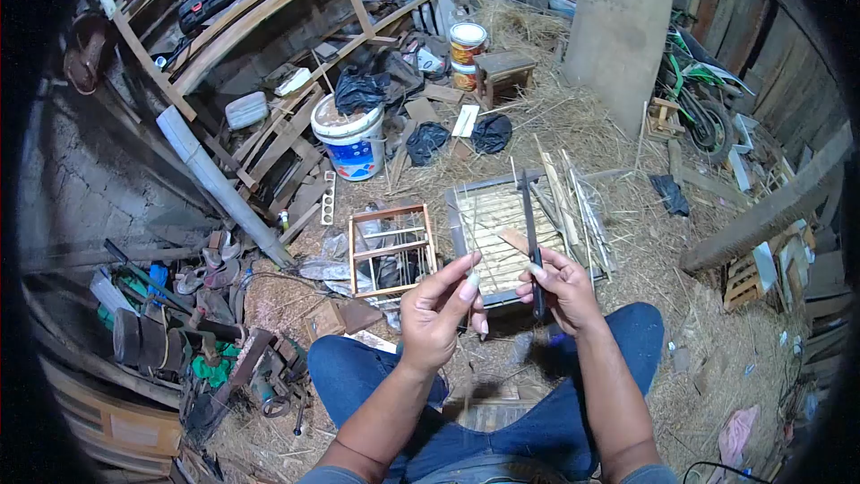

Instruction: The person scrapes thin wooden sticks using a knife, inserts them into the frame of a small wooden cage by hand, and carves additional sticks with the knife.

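Observation:
My left hand [437, 309] pinches a thin strip [472, 242], narrow and pale, that stands roughly upright between thumb and forefinger. My right hand [564, 291] is closed on the dark handle of a long knife [530, 215], its blade pointing up and away from me. The two hands are apart, above my bent knees. Behind them lies a slatted panel [488, 224] of pale strips in a dark frame. Long thin sticks [563, 202] rest over its right side. Left of the panel stands a small wooden frame [391, 253] with crossbars and thin rods.
A white and blue bucket [352, 148] stands at back left, with black plastic on top. A small stool [504, 72] and stacked tubs [467, 45] are farther back. Tools and scrap [193, 332] lie at left, a green motorbike [703, 103] at right. Straw covers the floor.

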Tool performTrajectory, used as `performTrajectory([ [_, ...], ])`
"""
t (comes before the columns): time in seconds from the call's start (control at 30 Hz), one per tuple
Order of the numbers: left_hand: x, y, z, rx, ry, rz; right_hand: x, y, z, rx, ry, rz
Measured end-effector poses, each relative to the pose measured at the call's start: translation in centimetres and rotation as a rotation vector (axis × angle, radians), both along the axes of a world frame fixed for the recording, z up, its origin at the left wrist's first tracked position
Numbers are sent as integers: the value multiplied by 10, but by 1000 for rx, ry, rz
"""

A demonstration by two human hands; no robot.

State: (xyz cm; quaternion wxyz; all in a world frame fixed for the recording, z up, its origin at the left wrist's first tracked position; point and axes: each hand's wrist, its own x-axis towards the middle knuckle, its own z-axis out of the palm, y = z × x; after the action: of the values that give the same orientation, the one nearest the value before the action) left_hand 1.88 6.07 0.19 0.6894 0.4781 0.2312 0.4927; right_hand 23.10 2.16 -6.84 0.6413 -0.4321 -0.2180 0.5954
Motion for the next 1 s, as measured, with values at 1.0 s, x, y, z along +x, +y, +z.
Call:
performTrajectory([
  [1.0, 69, -57, 6, -231, -32, -429, 12, -102, 126, 297, -1274, -386],
])
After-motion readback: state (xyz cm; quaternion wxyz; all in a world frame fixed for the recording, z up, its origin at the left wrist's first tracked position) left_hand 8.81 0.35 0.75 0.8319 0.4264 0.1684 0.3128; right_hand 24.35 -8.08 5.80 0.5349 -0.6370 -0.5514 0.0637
